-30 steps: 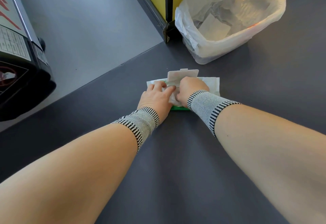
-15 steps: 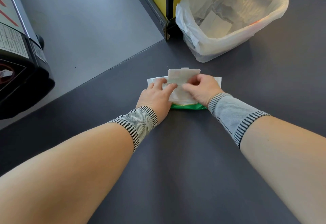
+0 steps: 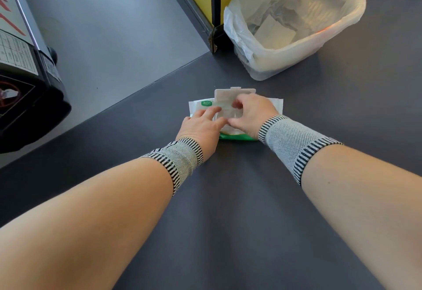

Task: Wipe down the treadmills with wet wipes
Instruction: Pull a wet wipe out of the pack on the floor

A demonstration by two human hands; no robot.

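A white and green wet wipes pack [image 3: 198,107] lies on the dark mat [image 3: 233,198] in front of me. Its stiff white flap [image 3: 225,95] stands lifted at the pack's far side. My left hand [image 3: 201,127] lies flat on the left part of the pack, fingers spread, pressing it down. Curled over the pack's middle, my right hand [image 3: 251,114] pinches the lower part of the flap with thumb and fingers. The opening under the hands is hidden. Both wrists wear striped grey bands.
A bin lined with a clear plastic bag [image 3: 285,61] stands at the far right and holds used wipes. A black treadmill base [image 3: 29,102] with labels sits at the left on lighter grey floor [image 3: 102,27]. A yellow panel with a dark post [image 3: 215,4] rises behind.
My right hand has shifted right off the pack's centre and now pinches the raised flap. My left hand stays pressed on the pack.
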